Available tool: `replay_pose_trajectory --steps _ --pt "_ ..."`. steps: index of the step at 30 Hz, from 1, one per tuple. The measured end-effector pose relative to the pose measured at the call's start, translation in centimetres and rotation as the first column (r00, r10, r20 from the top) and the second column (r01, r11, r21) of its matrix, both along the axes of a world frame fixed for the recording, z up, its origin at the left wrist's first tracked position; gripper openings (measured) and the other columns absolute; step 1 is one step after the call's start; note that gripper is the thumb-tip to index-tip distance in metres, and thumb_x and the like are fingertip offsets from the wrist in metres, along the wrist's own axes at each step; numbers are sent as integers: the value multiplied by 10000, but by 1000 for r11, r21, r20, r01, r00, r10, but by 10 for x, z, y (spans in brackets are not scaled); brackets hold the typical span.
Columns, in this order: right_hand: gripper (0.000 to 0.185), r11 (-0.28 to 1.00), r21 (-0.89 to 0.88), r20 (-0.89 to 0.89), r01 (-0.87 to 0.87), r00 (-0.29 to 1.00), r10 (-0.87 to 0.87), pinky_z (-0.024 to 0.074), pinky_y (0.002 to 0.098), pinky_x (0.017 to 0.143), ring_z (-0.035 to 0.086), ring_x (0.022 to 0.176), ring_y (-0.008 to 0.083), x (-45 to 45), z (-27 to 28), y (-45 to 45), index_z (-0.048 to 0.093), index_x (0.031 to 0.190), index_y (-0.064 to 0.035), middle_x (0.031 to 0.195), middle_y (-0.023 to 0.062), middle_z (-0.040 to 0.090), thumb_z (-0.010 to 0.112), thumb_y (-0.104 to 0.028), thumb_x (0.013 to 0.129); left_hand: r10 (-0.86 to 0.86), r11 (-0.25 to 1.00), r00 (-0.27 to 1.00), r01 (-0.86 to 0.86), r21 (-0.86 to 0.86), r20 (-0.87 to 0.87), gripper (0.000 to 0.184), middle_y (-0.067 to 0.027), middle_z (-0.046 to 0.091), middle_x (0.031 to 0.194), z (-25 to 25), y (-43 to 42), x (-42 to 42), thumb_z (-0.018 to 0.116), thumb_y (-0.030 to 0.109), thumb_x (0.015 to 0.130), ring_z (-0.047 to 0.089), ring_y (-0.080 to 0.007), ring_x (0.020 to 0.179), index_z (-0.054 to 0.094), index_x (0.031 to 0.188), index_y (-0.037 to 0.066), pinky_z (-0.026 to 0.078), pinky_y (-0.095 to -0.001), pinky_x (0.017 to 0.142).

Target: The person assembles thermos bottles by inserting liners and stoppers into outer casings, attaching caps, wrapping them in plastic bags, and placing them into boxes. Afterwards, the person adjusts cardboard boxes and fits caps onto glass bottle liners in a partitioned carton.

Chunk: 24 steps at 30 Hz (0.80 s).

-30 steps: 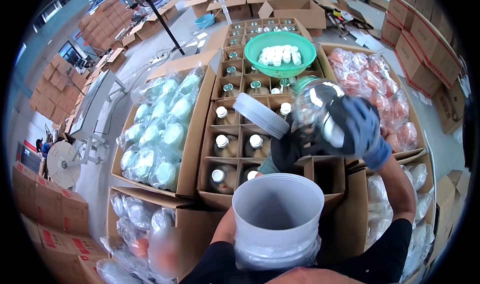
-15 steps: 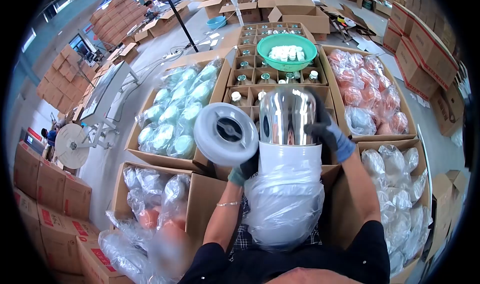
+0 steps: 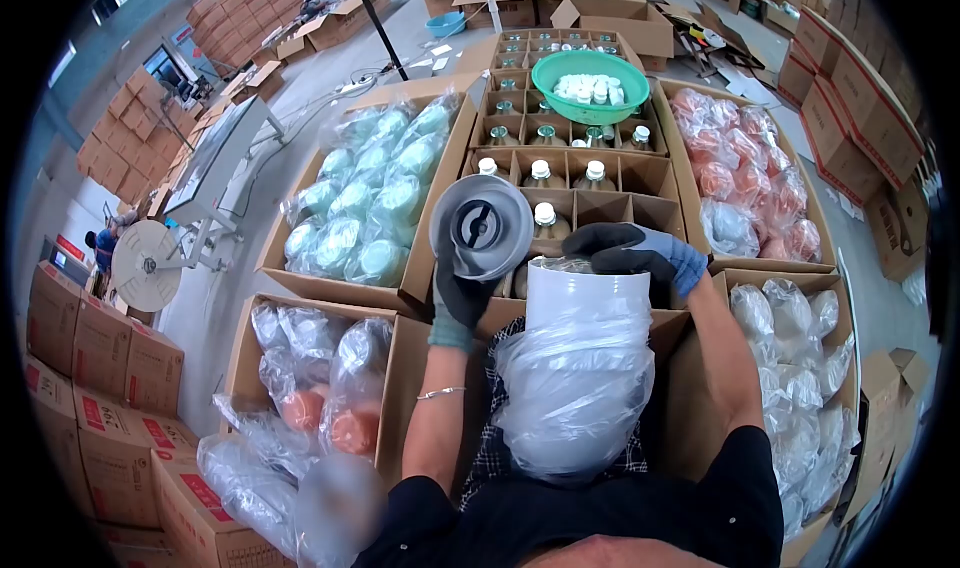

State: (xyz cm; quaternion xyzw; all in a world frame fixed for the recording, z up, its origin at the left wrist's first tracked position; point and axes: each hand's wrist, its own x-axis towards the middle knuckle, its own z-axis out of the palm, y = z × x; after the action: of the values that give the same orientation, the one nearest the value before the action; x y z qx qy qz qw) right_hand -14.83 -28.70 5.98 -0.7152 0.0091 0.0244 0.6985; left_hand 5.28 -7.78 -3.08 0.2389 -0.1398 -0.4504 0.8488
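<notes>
My left hand, in a dark glove with a green cuff, holds a round grey lid by its edge, its inner side with a black centre facing me. A white cylindrical container, wrapped in clear plastic lower down, lies tilted in front of my body. At its open top rests my right hand, in a dark and blue glove, with its fingers over the rim. Only a thin edge of the shiny liner shows there. Ahead stands a divided carton with white-capped bottles.
A green basin of white caps sits on the divided carton. Cartons of bagged green items, bagged orange items and clear-bagged items flank it. At the lower left is another carton with bagged items.
The shiny liner has gone down into the white container, under my right hand. The lid in my left hand has turned and moved to the left of the container's mouth.
</notes>
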Motion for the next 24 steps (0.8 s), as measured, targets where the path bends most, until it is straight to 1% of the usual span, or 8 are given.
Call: replay_pose_trajectory --steps 3,5,9,10,11,15,17,24 --pt "374 943 -327 -55 -61 997 46 456 301 838 576 952 136 16 1 -2 580 1108 -50 1007 47 625 671 -285 831 270 961 951 -275 13 148 421 -130 502 1302 9 -10 14 564 177 930 546 -242 1146 464 1311 26 484 -357 947" --pt "325 717 -694 -100 69 976 -191 467 346 809 600 865 202 31 -11 3 600 1023 -36 933 106 642 658 -298 839 324 937 869 -349 0 373 403 -131 513 1288 29 -26 8 522 169 957 536 -228 1158 431 1321 20 485 -365 946" --pt "361 845 -532 -10 60 997 -77 457 357 884 603 957 224 30 -32 -13 603 1081 -23 1043 136 645 653 -287 839 287 849 636 -515 117 717 342 -90 620 1110 25 -42 20 611 24 866 576 -134 1021 556 1198 -37 488 -275 823" --pt "364 811 -519 125 270 963 -241 460 333 902 602 978 203 29 -35 -11 593 1122 -9 1044 129 645 633 -262 864 241 843 578 -523 128 780 361 -96 619 1108 35 -45 18 619 17 854 577 -140 1026 546 1203 -35 493 -280 827" --pt "351 935 44 125 353 926 -355 456 298 925 594 1010 180 8 -35 -8 585 1159 -13 1093 99 631 603 -241 892 193 861 642 -473 185 742 385 -103 612 1117 40 -49 19 628 12 839 576 -148 1031 534 1210 -34 496 -285 835" --pt "441 786 263 145 560 782 -606 436 264 934 518 1084 96 -4 -53 -19 521 1255 -52 1173 46 557 540 -363 943 -51 987 531 -103 124 846 546 -112 571 1178 69 -39 -7 701 114 762 557 -202 1086 514 1259 -14 441 -308 957" --pt "425 761 516 4 393 888 -461 427 260 924 515 1058 94 -11 -66 -6 522 1251 -66 1136 28 554 534 -357 942 73 991 43 -114 -67 996 338 -133 631 1064 70 -50 -9 638 159 817 588 -256 994 635 1111 -8 441 -358 900" --pt "476 839 131 234 529 806 -544 337 317 1003 447 1137 162 -33 -33 32 493 1160 -74 1189 68 501 571 -437 863 36 997 103 -65 -29 994 313 -165 665 1002 70 -51 -16 529 205 863 608 -292 944 676 1015 -25 445 -358 884"
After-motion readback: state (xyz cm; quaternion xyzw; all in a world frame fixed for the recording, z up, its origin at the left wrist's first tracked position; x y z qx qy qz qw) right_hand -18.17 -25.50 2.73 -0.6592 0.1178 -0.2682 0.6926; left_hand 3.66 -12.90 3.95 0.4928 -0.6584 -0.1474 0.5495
